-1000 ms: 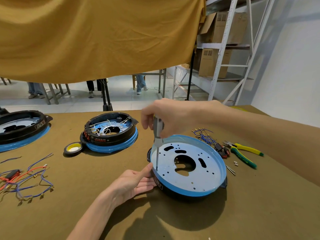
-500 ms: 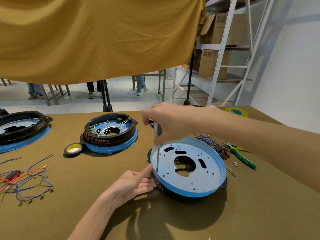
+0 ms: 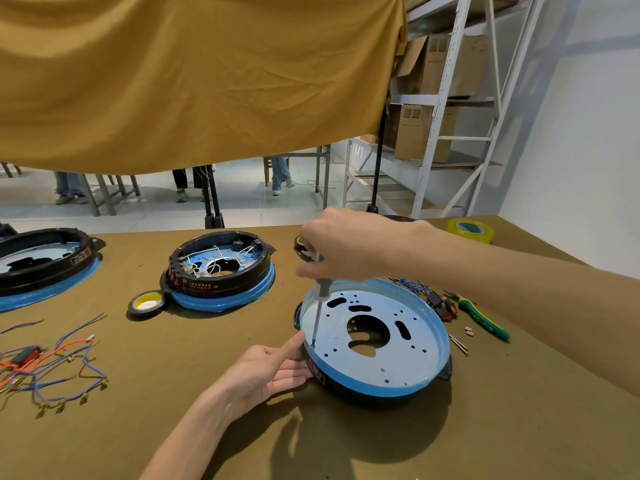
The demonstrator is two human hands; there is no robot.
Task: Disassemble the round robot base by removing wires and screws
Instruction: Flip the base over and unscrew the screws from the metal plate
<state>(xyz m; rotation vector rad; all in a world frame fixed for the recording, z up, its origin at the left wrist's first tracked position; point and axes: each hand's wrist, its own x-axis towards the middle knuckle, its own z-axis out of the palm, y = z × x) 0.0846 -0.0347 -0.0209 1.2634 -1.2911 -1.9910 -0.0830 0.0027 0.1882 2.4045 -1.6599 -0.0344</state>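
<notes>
A round robot base (image 3: 408, 372) lies upside down in front of me, a pale blue perforated plate in a black ring. My right hand (image 3: 343, 249) grips the handle of a screwdriver (image 3: 320, 299) held almost upright. Its tip stands on a hole at the plate's left edge. My left hand (image 3: 266, 372) rests against the base's left rim, thumb on the top edge, fingers straight along the black side.
A second base (image 3: 221, 268) with white wires inside sits behind to the left, and a third base (image 3: 45, 261) lies at the far left. Tape rolls (image 3: 147, 303), loose wires (image 3: 52, 365), pliers (image 3: 485, 317) and small screws (image 3: 468, 330) lie on the brown table.
My right hand has dropped slightly on the screwdriver and turned at the wrist. The tip stays on the same hole. My left hand and the base have not moved.
</notes>
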